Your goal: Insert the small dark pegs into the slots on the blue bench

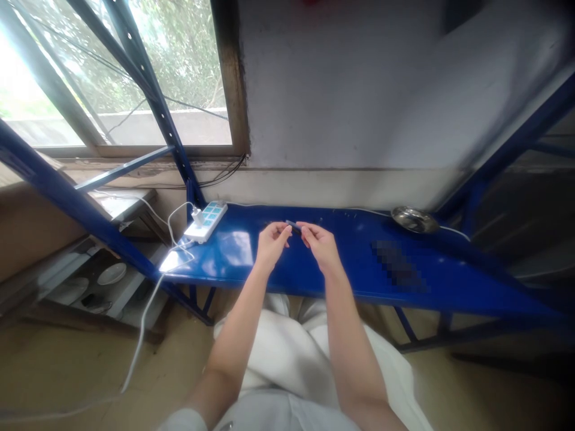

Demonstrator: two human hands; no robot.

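Note:
Both my hands meet over the middle of a blue metal shelf (pixel 251 263). My left hand (pixel 271 244) and my right hand (pixel 320 244) each pinch one end of a small dark oblong piece (pixel 294 225) held between their fingertips just above the shelf. The fingers of both hands are curled and closed on it. What the piece is I cannot make out.
A white power strip (pixel 206 221) with a plug and white cable (pixel 144 323) lies at the shelf's left end. A shallow metal dish (pixel 414 219) sits at the back right. Blue frame bars (pixel 148 90) cross the window on the left. A blurred patch (pixel 398 263) lies on the shelf.

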